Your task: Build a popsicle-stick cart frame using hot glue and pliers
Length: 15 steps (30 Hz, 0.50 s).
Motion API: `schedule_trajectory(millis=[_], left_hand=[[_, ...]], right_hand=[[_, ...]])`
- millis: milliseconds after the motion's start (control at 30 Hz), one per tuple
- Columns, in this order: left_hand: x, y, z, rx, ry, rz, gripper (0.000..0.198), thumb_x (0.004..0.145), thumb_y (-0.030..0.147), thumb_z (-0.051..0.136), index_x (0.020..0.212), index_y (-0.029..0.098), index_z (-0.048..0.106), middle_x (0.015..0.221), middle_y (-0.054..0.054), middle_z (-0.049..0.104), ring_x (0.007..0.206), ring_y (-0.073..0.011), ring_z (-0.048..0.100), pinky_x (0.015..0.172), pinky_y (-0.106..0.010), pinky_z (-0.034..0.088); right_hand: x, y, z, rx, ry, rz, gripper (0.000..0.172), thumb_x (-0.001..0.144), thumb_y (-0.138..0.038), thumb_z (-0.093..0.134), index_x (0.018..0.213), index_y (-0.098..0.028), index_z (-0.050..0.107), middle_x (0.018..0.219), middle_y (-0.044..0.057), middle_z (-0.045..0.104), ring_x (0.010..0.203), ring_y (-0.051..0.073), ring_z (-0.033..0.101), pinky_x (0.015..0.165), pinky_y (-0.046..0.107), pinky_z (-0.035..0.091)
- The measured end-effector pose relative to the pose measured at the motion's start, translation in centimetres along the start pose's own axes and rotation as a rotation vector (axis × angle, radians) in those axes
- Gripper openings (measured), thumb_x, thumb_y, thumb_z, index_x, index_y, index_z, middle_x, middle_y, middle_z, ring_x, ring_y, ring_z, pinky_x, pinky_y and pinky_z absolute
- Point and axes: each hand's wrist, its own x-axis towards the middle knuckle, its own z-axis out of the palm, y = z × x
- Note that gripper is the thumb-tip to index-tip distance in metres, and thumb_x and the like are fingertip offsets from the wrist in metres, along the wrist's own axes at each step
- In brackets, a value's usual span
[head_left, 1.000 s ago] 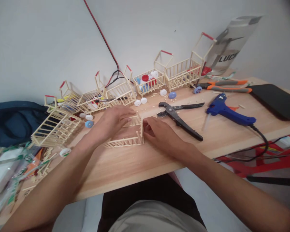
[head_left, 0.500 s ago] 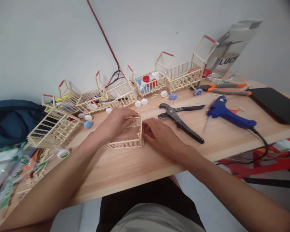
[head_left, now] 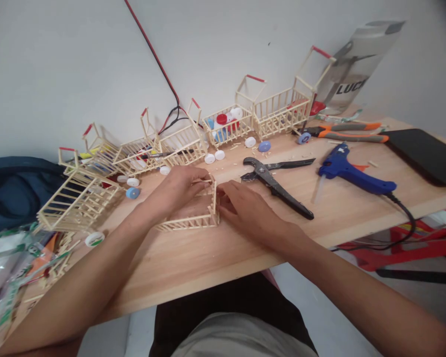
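A small open frame (head_left: 188, 223) of thin pale wooden sticks, with slanted slats along its near side, lies on the table between my hands. My left hand (head_left: 180, 188) reaches over its far side, thumb and fingers closed on the far rail near the right corner. At the frame's right end, my right hand (head_left: 245, 208) has its fingers curled in against the sticks; its fingertips are partly hidden. Just right of that hand lies a pair of black cutters (head_left: 278, 188). Further right is a blue glue gun (head_left: 353, 171) with a clear stick at its tip.
Several miniature stick carts (head_left: 226, 124) with red handles and bottle-cap wheels line the wall. Another cart (head_left: 78, 198) stands at left, near loose sticks and plastic bags (head_left: 15, 277). Orange-handled pliers (head_left: 353, 134), a black phone-like slab (head_left: 423, 153) and a bottle (head_left: 360, 69) are at right.
The whole view has shifted slightly. Both hands keep their places at the stick frame, with no clear change in grip.
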Motion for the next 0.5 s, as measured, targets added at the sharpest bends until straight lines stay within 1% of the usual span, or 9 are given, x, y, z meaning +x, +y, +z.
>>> schedule_trajectory(millis=[67,133,200,267,333,400,500], left_hand=[[0.0,-0.1,0.0,-0.011,0.001,0.004,0.017,0.086,0.024,0.056,0.084,0.016,0.071,0.078,-0.003,0.073,0.07,-0.0131,0.064,0.066,-0.021,0.043],[0.0,-0.2,-0.2,-0.029,-0.014,0.018,0.019,0.087,0.025,0.055,0.087,0.016,0.071,0.082,-0.003,0.073,0.074,-0.0138,0.065,0.07,-0.022,0.044],[-0.1,-0.6,-0.8,-0.064,-0.061,0.029,0.023,0.089,0.028,0.052,0.095,0.016,0.071,0.092,-0.005,0.074,0.084,-0.0153,0.066,0.076,-0.022,0.045],[-0.4,-1.1,-1.9,-0.118,-0.082,0.028,0.029,0.092,0.03,0.048,0.102,0.015,0.07,0.103,-0.006,0.073,0.094,-0.0163,0.066,0.084,-0.024,0.046],[-1.0,-1.7,-3.1,-0.164,-0.062,-0.011,0.032,0.093,0.031,0.046,0.108,0.015,0.069,0.109,-0.007,0.072,0.1,-0.0169,0.065,0.089,-0.025,0.046],[-1.7,-2.3,-4.2,-0.181,-0.024,-0.052,0.032,0.092,0.031,0.047,0.109,0.015,0.068,0.109,-0.006,0.071,0.101,-0.0172,0.064,0.091,-0.027,0.046],[-3.0,-3.3,-4.9,-0.215,0.002,-0.094,0.03,0.092,0.03,0.048,0.106,0.014,0.069,0.108,-0.007,0.071,0.102,-0.0176,0.064,0.094,-0.029,0.046]], right_hand=[[0.0,0.1,0.1,-0.001,0.003,-0.008,0.011,0.087,-0.02,0.055,0.097,-0.016,0.056,0.098,0.009,0.063,0.093,0.021,0.056,0.081,0.033,0.042],[-0.1,0.2,0.3,-0.003,0.017,-0.022,0.01,0.087,-0.02,0.055,0.096,-0.017,0.056,0.097,0.008,0.063,0.092,0.021,0.056,0.08,0.033,0.042],[-0.1,0.4,0.5,-0.003,0.036,-0.034,0.011,0.087,-0.02,0.055,0.097,-0.017,0.055,0.096,0.007,0.063,0.089,0.021,0.056,0.079,0.033,0.042],[-0.1,0.5,0.6,-0.002,0.036,-0.037,0.01,0.087,-0.021,0.055,0.097,-0.018,0.055,0.095,0.007,0.062,0.087,0.021,0.056,0.077,0.033,0.043],[-0.1,0.6,0.6,-0.002,0.029,-0.022,0.011,0.087,-0.023,0.055,0.097,-0.018,0.055,0.094,0.007,0.062,0.088,0.022,0.056,0.076,0.033,0.043],[-0.1,0.6,0.7,-0.002,0.02,-0.006,0.013,0.088,-0.025,0.055,0.099,-0.019,0.055,0.095,0.006,0.062,0.089,0.022,0.057,0.077,0.034,0.043],[-0.2,0.6,0.7,-0.017,0.011,-0.002,0.016,0.087,-0.026,0.056,0.102,-0.019,0.055,0.097,0.007,0.063,0.09,0.023,0.058,0.077,0.035,0.044]])
